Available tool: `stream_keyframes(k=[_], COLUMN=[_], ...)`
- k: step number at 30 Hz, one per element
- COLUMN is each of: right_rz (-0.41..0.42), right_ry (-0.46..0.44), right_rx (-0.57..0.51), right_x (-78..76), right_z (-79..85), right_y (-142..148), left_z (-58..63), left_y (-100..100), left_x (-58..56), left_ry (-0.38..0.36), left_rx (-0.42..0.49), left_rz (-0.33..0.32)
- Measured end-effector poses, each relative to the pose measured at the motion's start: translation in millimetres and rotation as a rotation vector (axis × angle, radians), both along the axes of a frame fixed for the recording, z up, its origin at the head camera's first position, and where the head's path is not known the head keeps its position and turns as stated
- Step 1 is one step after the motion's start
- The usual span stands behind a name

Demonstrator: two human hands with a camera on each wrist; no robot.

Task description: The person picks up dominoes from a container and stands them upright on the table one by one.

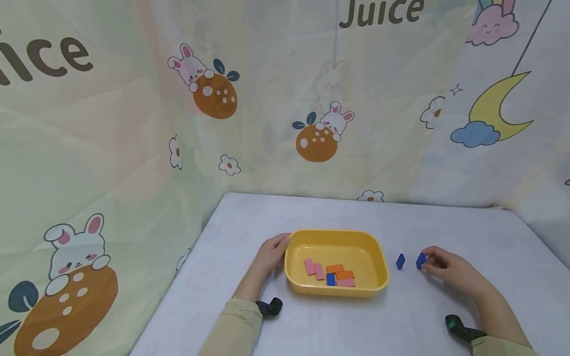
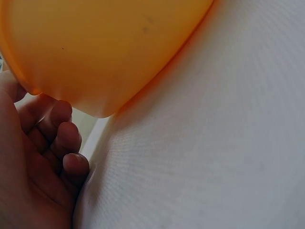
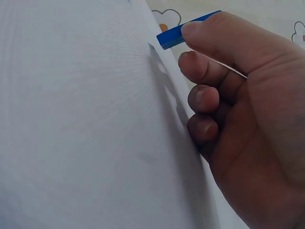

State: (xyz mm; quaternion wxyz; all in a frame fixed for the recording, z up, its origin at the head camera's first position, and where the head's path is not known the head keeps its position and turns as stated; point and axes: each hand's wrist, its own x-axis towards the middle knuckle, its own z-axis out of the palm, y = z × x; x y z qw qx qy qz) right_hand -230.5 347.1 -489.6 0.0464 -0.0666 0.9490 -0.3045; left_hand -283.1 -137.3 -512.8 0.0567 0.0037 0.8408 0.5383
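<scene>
A yellow plastic tray [image 1: 336, 291] sits on the white table. At its left end my left hand [image 1: 270, 252] grips the rim; the left wrist view shows the fingers [image 2: 69, 136] curled beside the tray's wall [image 2: 105, 62]. Inside the tray lie pink blocks [image 1: 309, 266], orange blocks [image 1: 335, 268] and one blue block [image 1: 331, 280]. To the right of the tray, my right hand [image 1: 451, 267] pinches a small blue block [image 3: 174, 36] between thumb and finger. Another blue block [image 1: 401, 261] stands upright on the table between the tray and that hand.
The white-covered table [image 1: 338, 326] extends around the tray. A printed curtain [image 1: 267, 148] with rabbits and flowers hangs behind and to the left. Black wrist devices sit on the left wrist [image 1: 269, 307] and the right wrist [image 1: 463, 330].
</scene>
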Motion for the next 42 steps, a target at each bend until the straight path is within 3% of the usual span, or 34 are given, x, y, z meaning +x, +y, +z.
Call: stream_keyframes(k=[29, 42], right_rz=[-0.004, 0.021], right_ry=[-0.022, -0.023], right_rx=[0.012, -0.048], right_x=[-1.7, 4.3], right_z=[-2.6, 21.2], right_y=[1, 6], left_z=[0.4, 1.2], left_y=[0, 1], left_x=[-0.2, 0.6], left_ry=[0.01, 0.012], left_rx=[0.006, 0.016], left_rz=[-0.003, -0.008])
